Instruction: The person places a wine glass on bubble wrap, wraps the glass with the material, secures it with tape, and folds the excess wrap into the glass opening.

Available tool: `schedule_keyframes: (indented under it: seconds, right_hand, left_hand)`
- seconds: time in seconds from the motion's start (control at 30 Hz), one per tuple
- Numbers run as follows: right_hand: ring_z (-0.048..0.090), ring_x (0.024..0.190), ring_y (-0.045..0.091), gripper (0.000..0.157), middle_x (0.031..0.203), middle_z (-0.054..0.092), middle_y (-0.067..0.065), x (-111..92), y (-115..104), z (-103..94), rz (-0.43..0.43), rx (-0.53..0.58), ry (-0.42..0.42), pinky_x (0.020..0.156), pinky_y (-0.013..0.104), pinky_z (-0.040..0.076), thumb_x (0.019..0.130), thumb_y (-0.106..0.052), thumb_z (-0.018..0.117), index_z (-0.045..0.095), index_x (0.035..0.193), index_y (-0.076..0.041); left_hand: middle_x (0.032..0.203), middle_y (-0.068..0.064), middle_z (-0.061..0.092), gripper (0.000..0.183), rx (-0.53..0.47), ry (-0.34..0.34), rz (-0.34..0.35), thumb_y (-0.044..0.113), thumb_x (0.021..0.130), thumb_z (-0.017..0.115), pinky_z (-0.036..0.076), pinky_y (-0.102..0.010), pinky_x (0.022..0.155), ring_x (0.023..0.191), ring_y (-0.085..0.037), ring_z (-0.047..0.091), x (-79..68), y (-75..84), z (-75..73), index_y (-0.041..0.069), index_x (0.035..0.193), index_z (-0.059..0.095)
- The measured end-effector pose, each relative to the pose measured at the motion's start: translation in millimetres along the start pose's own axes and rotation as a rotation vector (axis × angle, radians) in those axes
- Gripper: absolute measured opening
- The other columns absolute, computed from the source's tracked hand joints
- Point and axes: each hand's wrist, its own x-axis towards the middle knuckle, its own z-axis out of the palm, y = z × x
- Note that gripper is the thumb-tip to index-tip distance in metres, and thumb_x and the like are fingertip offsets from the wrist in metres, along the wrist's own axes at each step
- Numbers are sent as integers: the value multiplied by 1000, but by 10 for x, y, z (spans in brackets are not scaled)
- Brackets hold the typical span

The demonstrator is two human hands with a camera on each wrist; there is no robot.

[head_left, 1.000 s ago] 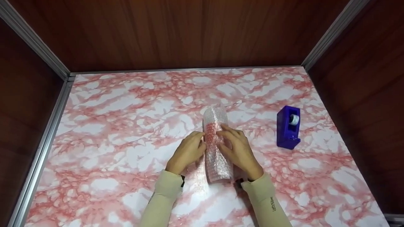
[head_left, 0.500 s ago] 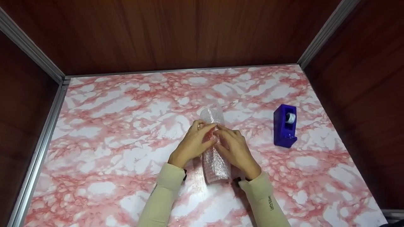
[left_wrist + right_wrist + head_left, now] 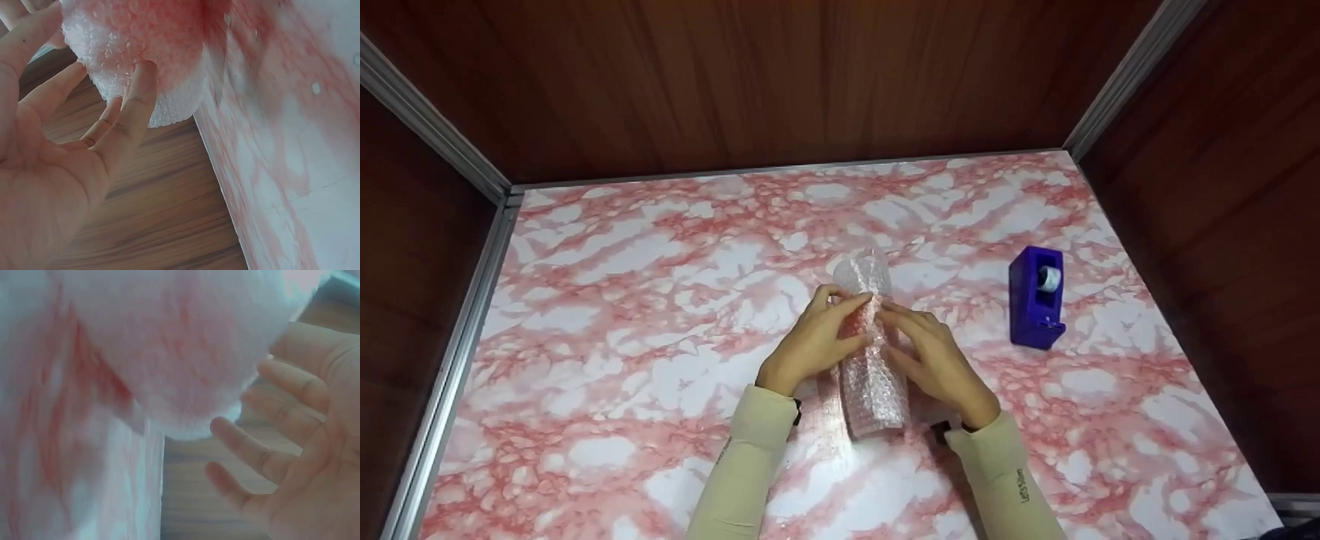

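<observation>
A roll of clear bubble wrap [image 3: 877, 397] lies lengthwise on the marbled table, with something reddish showing through its middle. In the head view my left hand [image 3: 810, 345] is at its left side, fingertips and thumb resting on top. The left wrist view shows the left fingers [image 3: 132, 107] fairly straight against the bubbles. My right hand [image 3: 934, 356] is on the other side, its fingertips at the wrap's upper surface. In the right wrist view the right fingers [image 3: 264, 455] are spread and relaxed beside the blurred wrap. What is inside the roll stays hidden.
A purple tape dispenser [image 3: 1027, 300] holding a small tape roll stands to the right. The red-and-white marbled table [image 3: 622, 300] is bordered by dark wood panels [image 3: 750, 82] and metal rails [image 3: 450, 127].
My left hand has moved from the roll's left edge up onto its top, beside the right fingers. Most recently, my right hand has drawn slightly to the right.
</observation>
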Motion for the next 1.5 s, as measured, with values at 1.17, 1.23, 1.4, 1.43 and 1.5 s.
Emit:
schedule_keyframes:
  seconds: [1.17, 1.23, 1.4, 1.43, 1.5]
  right_hand:
    - [55, 99, 45, 37, 110, 59, 30, -743, 957, -1045, 620, -321, 416, 84, 58, 43, 97, -20, 64, 64, 120, 9]
    - [56, 94, 42, 37, 107, 60, 28, -762, 987, -1042, 652, -308, 420, 80, 55, 44, 98, -22, 63, 65, 117, 9]
    - [59, 88, 35, 39, 104, 61, 25, -777, 1051, -1049, 734, -203, 430, 78, 43, 45, 100, -29, 58, 70, 108, 8]
    - [60, 84, 33, 40, 101, 62, 25, -774, 1062, -1053, 760, -166, 437, 75, 39, 46, 101, -31, 58, 71, 106, 7]
    - [63, 75, 27, 42, 98, 63, 23, -766, 1077, -1061, 823, -89, 452, 68, 31, 46, 101, -34, 57, 72, 105, 4]
  left_hand:
    - [147, -6, 32, 66, -38, -30, -53, 39, 95, 70, 43, -38, 103, 128, -24, 48, -20, 5, 8, 28, 154, 42]
    - [147, -5, 32, 66, -37, -31, -54, 40, 95, 69, 43, -38, 102, 128, -24, 48, -21, 8, 7, 28, 154, 42]
    - [147, -6, 33, 66, -45, -27, -48, 39, 95, 70, 43, -39, 103, 129, -25, 47, -7, 17, 8, 27, 153, 43]
    - [147, -7, 33, 66, -46, -26, -46, 39, 95, 70, 43, -39, 103, 129, -25, 47, -3, 19, 10, 27, 153, 43]
    - [147, -7, 33, 65, -45, -24, -45, 38, 95, 70, 42, -39, 103, 129, -24, 46, 4, 20, 14, 27, 153, 44]
